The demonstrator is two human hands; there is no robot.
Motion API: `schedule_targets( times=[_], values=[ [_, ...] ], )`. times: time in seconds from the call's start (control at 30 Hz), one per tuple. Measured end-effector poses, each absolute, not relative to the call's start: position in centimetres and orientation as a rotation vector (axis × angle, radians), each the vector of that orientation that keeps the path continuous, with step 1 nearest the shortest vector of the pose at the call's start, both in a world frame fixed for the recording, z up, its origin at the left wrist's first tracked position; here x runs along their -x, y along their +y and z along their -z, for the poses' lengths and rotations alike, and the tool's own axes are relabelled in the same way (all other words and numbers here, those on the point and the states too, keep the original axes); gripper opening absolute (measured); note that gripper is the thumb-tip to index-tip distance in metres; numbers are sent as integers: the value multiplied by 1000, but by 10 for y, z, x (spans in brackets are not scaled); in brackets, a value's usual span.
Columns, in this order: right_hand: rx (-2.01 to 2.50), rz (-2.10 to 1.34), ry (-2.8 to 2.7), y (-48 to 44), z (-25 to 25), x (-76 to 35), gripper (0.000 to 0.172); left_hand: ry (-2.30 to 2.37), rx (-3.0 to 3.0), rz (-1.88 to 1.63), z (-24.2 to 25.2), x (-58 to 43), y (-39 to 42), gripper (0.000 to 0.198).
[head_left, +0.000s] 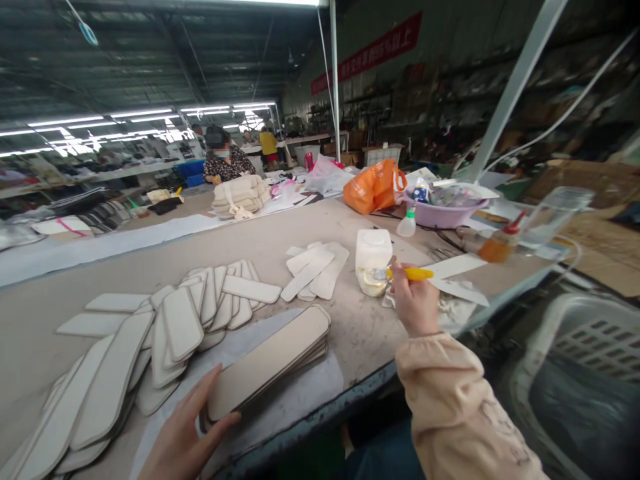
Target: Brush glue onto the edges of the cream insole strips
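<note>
My right hand [416, 303] is closed on a yellow-handled brush [419, 273]. The brush head reaches into the cut opening of a white plastic jug [374, 248], which has creamy, glue-like residue around that opening. At the front of the table, my left hand [193, 423] holds the near end of a neat stack of long, round-cornered beige panels [270, 360], thumb on one side and fingers at the end. Under the stack lies a pale sheet [333, 373]. Many similar panels [183, 323] are spread in overlapping piles to the left. A smaller group [313, 267] lies beside the jug.
Behind the jug are a green-capped bottle [407, 223], a lilac basin [445, 212] and an orange bag [373, 189]. A red-tipped amber bottle [500, 243] stands right. Below the table edge is a grey plastic chair [545, 333]. Another person [227, 160] sits across the table.
</note>
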State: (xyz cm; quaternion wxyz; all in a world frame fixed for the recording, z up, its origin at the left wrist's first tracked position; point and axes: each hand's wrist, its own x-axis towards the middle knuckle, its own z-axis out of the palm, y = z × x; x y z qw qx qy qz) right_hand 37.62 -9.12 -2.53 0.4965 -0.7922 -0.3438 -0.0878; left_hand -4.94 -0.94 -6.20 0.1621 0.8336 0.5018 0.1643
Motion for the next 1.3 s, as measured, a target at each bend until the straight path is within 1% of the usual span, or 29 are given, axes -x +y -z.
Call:
schedule_targets(
  times=[0.23,0.5,0.57,0.73,0.83,1.03,1.13,1.3],
  values=[
    [2204,249,-1017,-71,47,-391,55,1373,-2398,-530,67,49,-8,70],
    [2220,22,-1055,-57,62,-400,45,1373,-2412,-560,74,50,-8,70],
    [2177,15,-1033,-58,59,-400,50,1379,-2420,-563,73,49,-8,70],
    [2116,55,-918,-64,51,-403,68,1331,-2459,-561,69,45,-10,70],
    [2101,11,-899,-68,50,-403,72,1344,-2451,-567,69,45,-11,71],
    [2150,28,-916,-81,38,-396,65,1380,-2420,-555,69,43,-10,70],
    [2148,43,-868,-84,34,-395,63,1377,-2419,-545,66,42,-11,72],
    [2135,57,-937,-75,40,-397,61,1374,-2380,-563,67,45,-10,74]
  ],
)
